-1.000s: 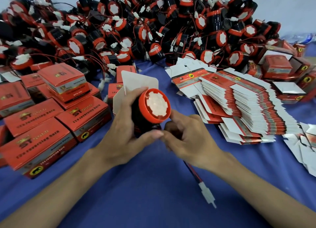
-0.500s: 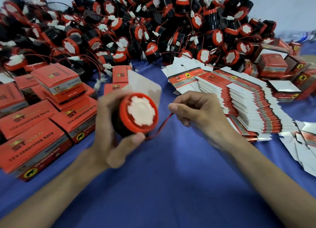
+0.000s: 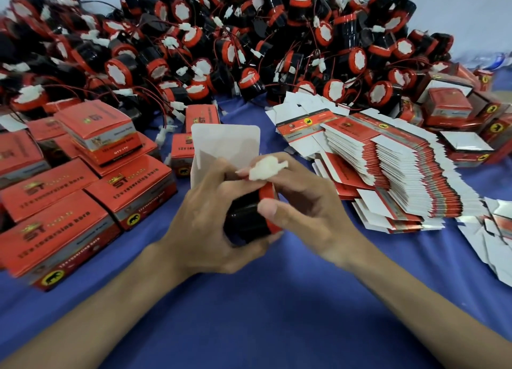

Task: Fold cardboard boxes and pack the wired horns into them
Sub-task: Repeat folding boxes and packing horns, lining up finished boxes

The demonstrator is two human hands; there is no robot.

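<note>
My left hand (image 3: 205, 216) grips a black horn (image 3: 246, 222) with a red rim, lying on its side above the blue cloth. My right hand (image 3: 302, 202) curls over the horn's red end, and its fingers pinch the white wire connector (image 3: 266, 167) on top of the horn. Just behind both hands stands an open folded box (image 3: 224, 141), its white flap upright. The horn's wire is hidden between the hands.
A big heap of wired horns (image 3: 249, 44) fills the back. Closed red boxes (image 3: 83, 191) are stacked at left. A fanned stack of flat box blanks (image 3: 401, 169) lies at right, with more boxes (image 3: 448, 105) behind it. Blue cloth (image 3: 263, 313) lies in front.
The horn has turned from facing me to lying on its side. My right hand came back from the stretched wire to the horn, bringing the white connector onto it.
</note>
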